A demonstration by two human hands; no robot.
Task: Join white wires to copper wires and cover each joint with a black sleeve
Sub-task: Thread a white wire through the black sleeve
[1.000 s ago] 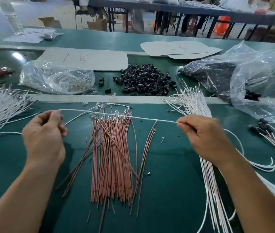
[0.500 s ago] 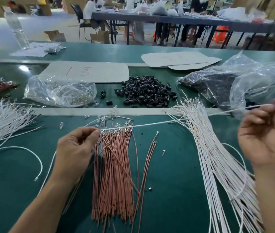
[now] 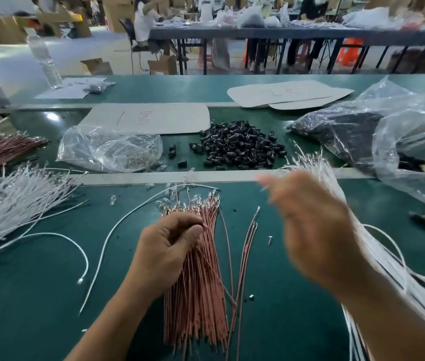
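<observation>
A grey card sheet (image 3: 154, 121) scrawled in red lies flat on the green table (image 3: 154, 87), with a water bottle (image 3: 44, 61) and loose papers (image 3: 68, 90) behind it to the left and cardboard boxes (image 3: 163, 65) on the floor farther behind it.

The copper wires (image 3: 201, 295) lie in a thick pinkish bundle at the middle of the table, running near to far, their metal-tipped ends fanned at the far end. The left hand (image 3: 169, 246) curls its fingers into the bundle's far left side. A few stray copper strands (image 3: 245, 251) lie just right of it. White wires (image 3: 329, 173) stretch in a long sheaf on the right, a second heap (image 3: 16, 201) spreads on the left, and one loose white wire (image 3: 107, 246) curves between. The black sleeves (image 3: 240, 147), short tubes, are piled beyond the copper bundle.
</observation>
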